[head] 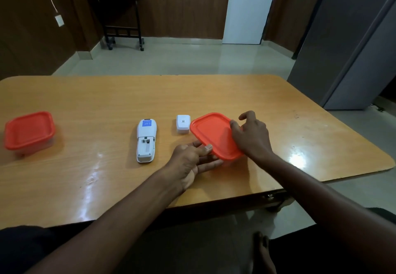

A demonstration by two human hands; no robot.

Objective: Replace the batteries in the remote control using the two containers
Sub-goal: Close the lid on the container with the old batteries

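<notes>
Gleaming orange-brown wooden table (107, 106), pale tiled floor (182, 59), dark panelled walls (32, 38).

Head camera looks forward and down, close over the table (107, 102)

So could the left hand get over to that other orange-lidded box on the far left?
Probably yes. The table between the left hand and the far container looks bare, except the remote beside the path. But that hand is now holding the near container.

dim, soft indoor light leaves white glare patches on the glossy orange-brown wooden table (300, 160), whose edges bow with wide-angle distortion.
</notes>
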